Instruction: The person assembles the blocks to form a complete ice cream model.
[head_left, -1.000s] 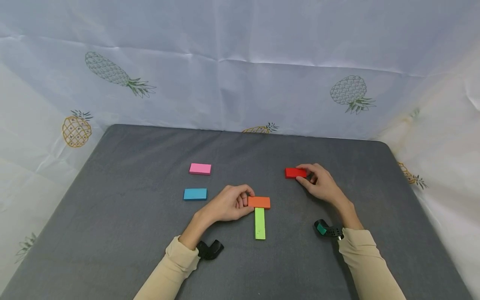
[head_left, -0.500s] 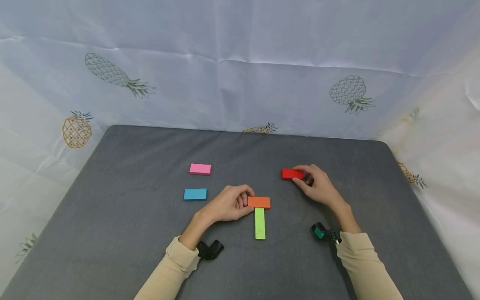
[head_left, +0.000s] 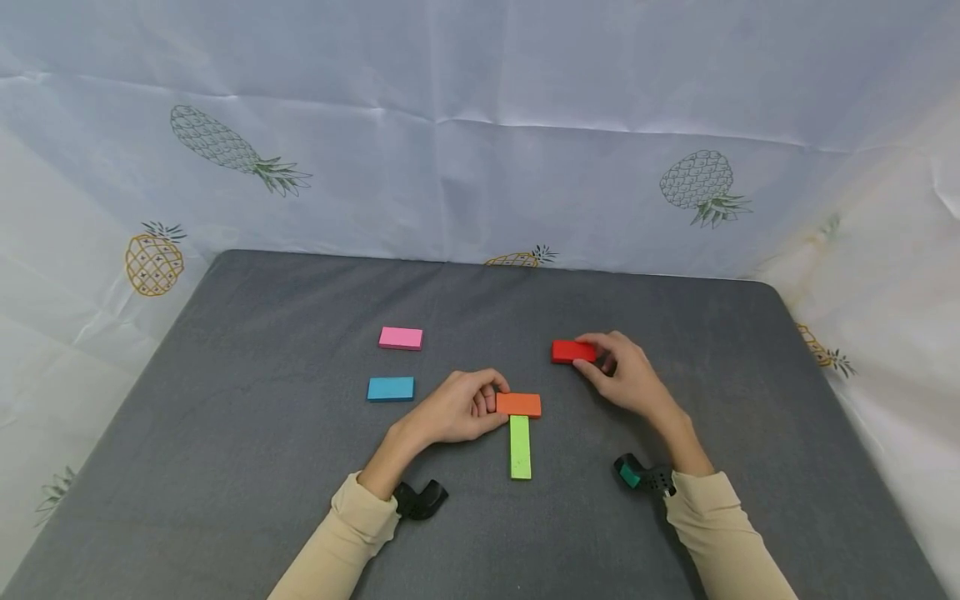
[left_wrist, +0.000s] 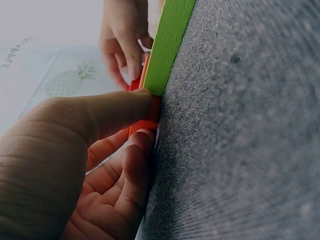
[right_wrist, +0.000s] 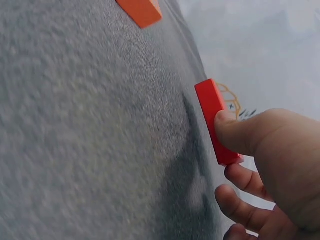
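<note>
In the head view, an orange block [head_left: 519, 405] lies crosswise against the far end of a light green block [head_left: 520, 448], the two forming a T. My left hand [head_left: 467, 407] pinches the orange block's left end between thumb and fingers. Further back and to the right, my right hand [head_left: 626, 373] holds a red block [head_left: 573, 351] by its right end. The right wrist view shows the thumb on the red block's side, with a shadow on the cloth beneath it. In the left wrist view, the left thumb [left_wrist: 120, 107] presses where the orange and green blocks meet.
Left of the hands lie a blue block [head_left: 390, 389] and, behind it, a pink block [head_left: 401, 337]. Grey cloth [head_left: 262, 433] covers the table. A pale curtain with pineapple prints [head_left: 480, 183] hangs along its far edge and sides.
My right hand has moved left and slightly nearer with the red block, closer to the orange one. The left hand and the other blocks have stayed put.
</note>
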